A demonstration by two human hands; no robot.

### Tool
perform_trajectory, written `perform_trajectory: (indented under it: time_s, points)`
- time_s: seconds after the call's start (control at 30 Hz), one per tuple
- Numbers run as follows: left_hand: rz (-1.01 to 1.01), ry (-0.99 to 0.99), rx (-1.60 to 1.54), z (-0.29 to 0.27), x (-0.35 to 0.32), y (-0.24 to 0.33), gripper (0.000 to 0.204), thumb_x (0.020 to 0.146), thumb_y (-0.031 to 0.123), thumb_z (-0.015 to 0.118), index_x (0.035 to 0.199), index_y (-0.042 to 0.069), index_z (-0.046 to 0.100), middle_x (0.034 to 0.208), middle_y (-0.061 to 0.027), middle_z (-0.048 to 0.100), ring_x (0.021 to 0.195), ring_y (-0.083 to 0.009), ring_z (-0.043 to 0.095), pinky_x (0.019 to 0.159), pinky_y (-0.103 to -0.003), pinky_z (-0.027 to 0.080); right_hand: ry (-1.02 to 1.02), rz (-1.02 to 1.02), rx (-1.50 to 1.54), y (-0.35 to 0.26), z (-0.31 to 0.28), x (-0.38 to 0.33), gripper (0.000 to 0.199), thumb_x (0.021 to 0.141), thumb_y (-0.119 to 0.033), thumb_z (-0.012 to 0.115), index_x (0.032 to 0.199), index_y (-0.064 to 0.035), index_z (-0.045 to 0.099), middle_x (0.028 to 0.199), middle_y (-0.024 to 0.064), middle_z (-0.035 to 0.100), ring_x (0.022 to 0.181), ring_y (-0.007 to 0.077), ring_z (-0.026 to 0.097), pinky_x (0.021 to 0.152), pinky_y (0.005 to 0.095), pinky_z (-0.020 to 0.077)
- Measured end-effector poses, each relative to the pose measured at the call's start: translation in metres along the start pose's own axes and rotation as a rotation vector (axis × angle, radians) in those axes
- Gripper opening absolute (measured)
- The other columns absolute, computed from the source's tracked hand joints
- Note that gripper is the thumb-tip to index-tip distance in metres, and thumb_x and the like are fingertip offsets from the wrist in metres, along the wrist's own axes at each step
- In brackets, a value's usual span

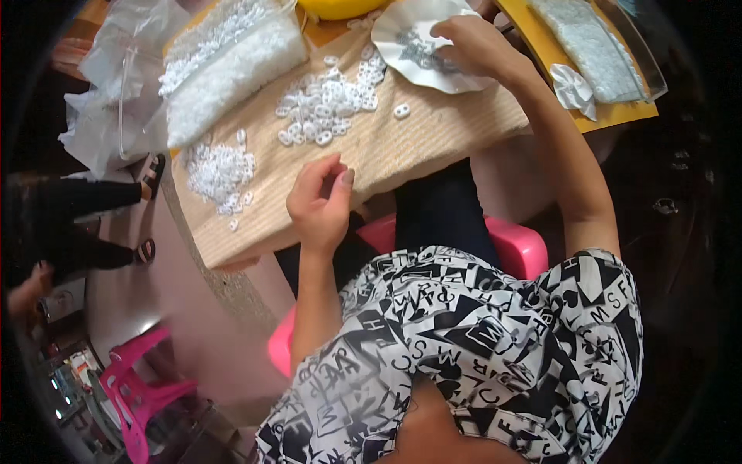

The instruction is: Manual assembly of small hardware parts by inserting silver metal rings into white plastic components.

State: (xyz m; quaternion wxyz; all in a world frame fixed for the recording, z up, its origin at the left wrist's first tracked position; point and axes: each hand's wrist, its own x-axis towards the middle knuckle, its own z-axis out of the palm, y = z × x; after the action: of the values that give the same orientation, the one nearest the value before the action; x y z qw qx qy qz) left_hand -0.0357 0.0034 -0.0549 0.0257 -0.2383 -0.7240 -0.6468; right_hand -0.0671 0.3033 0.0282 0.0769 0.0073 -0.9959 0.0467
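A low table [433, 139] covered in tan woven cloth holds two heaps of small white plastic rings: one heap [331, 100] in the middle, a second heap [219, 172] at the left. My left hand [319, 203] hovers near the table's front edge with fingers loosely curled and nothing visible in it. My right hand [473, 45] reaches into a white shell-shaped dish [402, 39] of small grey metal parts [421, 52], fingertips pinched down among them. Whether it holds a part is hidden.
A clear bag of white pieces [232, 66] lies at the table's far left. A yellow tray [610, 112] with a clear bag sits at the right. I sit on a pink stool [522, 247]. Another person's sandalled feet [151, 174] are at the left, a pink chair [135, 387] below.
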Motion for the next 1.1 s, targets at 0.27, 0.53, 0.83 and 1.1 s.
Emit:
perform_trajectory:
  time_s: [0.27,0.53,0.83,1.1]
  points:
    - [0.014,0.024,0.158,0.0,0.012,0.024,0.014,0.073,-0.003,0.06,0.087,-0.002,0.06,0.08,-0.007,0.055,0.066,-0.013,0.053,0.057,-0.022,0.043,0.152,0.061,0.007,0.008,0.038,-0.017,0.01,0.072,-0.005,0.054,0.081,-0.003,0.059,0.08,0.0159,0.057,0.077,0.0324,0.055,0.07,0.0373,0.044]
    - [0.486,-0.211,0.775,0.017,0.063,0.024,0.005,0.064,0.0,0.056,0.068,0.004,0.055,0.068,-0.011,0.049,0.065,-0.028,0.047,0.06,-0.037,0.039,0.181,0.07,0.153,0.009,0.039,-0.013,0.003,0.071,-0.003,0.051,0.072,-0.0013,0.053,0.072,0.0184,0.056,0.071,0.0348,0.055,0.064,0.0391,0.0436]
    - [0.458,-0.166,0.624,0.016,0.064,0.015,0.009,0.066,-0.004,0.054,0.073,0.002,0.057,0.071,-0.0106,0.051,0.067,-0.0266,0.048,0.06,-0.035,0.039,0.11,0.038,0.17,0.007,0.03,-0.014,0.009,0.07,-0.003,0.05,0.076,-0.0015,0.055,0.073,0.0191,0.057,0.072,0.035,0.055,0.063,0.0398,0.0434]
    - [-0.309,0.012,-0.351,0.001,0.041,0.032,0.01,0.08,0.002,0.056,0.089,-0.001,0.059,0.075,-0.0023,0.053,0.064,-0.0084,0.048,0.055,-0.019,0.038,0.185,0.148,0.344,0.017,0.02,-0.014,0.012,0.067,-0.005,0.056,0.078,-0.0023,0.059,0.077,0.0169,0.06,0.073,0.0324,0.057,0.067,0.0383,0.0448]
